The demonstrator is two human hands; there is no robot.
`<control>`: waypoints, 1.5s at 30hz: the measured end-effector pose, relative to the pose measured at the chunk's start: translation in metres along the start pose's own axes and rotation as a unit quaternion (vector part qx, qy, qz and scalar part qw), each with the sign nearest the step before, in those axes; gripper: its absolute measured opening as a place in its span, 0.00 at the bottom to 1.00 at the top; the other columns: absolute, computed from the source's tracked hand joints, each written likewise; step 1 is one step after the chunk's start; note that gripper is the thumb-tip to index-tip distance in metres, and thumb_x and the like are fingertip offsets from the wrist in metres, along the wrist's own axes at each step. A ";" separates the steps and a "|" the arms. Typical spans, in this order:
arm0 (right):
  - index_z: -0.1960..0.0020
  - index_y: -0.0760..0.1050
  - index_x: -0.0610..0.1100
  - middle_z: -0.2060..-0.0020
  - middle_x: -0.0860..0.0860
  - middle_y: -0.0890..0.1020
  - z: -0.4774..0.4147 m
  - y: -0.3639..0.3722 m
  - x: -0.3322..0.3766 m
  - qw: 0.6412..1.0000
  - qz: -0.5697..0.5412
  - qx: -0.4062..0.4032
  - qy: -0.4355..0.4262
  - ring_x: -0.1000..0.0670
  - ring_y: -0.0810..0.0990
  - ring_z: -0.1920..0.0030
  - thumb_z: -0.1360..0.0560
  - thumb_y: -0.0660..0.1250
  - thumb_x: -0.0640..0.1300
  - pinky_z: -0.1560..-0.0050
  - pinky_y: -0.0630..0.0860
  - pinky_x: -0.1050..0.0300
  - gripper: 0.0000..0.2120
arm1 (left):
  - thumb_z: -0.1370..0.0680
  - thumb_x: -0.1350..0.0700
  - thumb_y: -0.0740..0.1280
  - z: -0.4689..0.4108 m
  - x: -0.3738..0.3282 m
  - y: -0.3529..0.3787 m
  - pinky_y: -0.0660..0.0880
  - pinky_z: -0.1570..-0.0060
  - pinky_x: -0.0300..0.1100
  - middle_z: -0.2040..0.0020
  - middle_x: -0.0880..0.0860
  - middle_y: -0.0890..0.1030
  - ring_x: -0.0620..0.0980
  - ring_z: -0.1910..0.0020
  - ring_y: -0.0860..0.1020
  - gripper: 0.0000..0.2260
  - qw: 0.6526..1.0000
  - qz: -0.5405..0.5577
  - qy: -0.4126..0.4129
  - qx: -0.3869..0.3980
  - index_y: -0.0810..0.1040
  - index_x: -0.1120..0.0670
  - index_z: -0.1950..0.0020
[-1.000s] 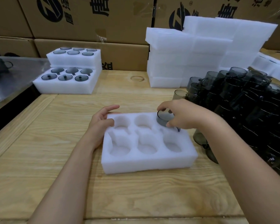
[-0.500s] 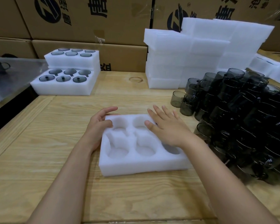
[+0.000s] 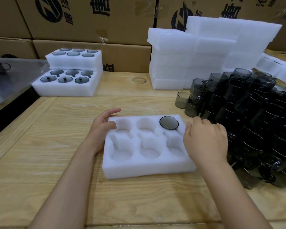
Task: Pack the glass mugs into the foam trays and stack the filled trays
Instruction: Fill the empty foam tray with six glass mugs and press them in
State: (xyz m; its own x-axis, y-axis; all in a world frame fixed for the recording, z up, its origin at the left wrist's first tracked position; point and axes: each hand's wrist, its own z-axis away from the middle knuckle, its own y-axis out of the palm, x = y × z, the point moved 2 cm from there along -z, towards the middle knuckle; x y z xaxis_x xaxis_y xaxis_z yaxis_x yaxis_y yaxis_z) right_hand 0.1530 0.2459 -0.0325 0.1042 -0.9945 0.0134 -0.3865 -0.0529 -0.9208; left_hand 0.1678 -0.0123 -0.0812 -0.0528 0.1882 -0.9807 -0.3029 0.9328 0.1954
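Foam tray [image 3: 147,169], left corner: left hand [image 3: 102,128] rests there, fingers loose, gripping nothing | one mug [image 3: 169,122] sits in back-right pocket, five empty | right hand [image 3: 205,138] beside right edge, half-curled, empty | mug pile [image 3: 254,113] right next to it, sloppy grab could topple glass imo

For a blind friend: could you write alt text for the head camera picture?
A foam tray with six pockets lies on a wooden table, one dark glass mug in its far right pocket. The left hand rests on the tray's far left corner; the right hand is at its right edge, beside a pile of mugs.
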 end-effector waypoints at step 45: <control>0.42 0.74 0.54 0.44 0.57 0.76 -0.059 -0.020 0.066 0.867 -0.406 0.178 -0.228 0.56 0.75 0.46 0.28 0.67 0.48 0.45 0.77 0.52 0.14 | 0.32 0.76 0.55 -0.001 -0.009 -0.007 0.73 0.72 0.31 0.63 0.54 0.80 0.42 0.70 0.79 0.22 0.998 -0.019 0.022 -0.064 0.78 0.58 0.46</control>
State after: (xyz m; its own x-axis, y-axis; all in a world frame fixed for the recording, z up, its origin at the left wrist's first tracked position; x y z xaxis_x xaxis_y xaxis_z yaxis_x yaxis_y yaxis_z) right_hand 0.1137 0.1763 0.0102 0.5918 -0.4986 0.6333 0.2832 -0.6070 -0.7425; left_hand 0.1696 -0.0211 -0.0741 -0.0788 0.1371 -0.9874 -0.4241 0.8918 0.1577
